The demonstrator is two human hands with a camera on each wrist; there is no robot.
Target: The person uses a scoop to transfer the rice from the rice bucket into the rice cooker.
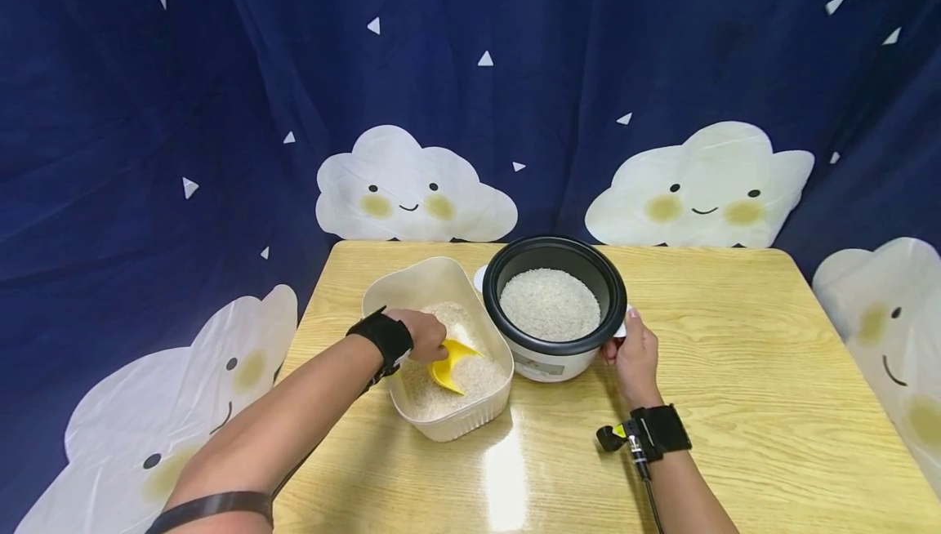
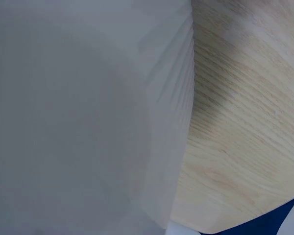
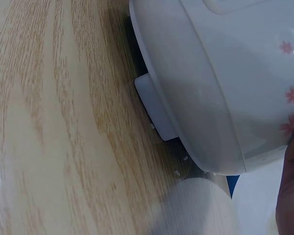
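At lower centre, in a bin (image 1: 459, 424) of rice (image 1: 434, 402), a scoop (image 1: 443, 371) is gripped by the curled left hand (image 1: 425, 335); scooping seems under way, a level lift called for. Just right, a cooker (image 1: 573, 364) with more rice (image 1: 550, 305) is held at its handle (image 1: 622, 327) by the right hand (image 1: 634, 354). Behind, a curtain (image 1: 559, 68) is hung.

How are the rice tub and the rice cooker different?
The tub is boxy with rounded corners; the cooker is round. The tub is cream all over, but the cooker is white with a black rim. The tub has a yellow scoop in it; the cooker doesn't. Both hold rice.
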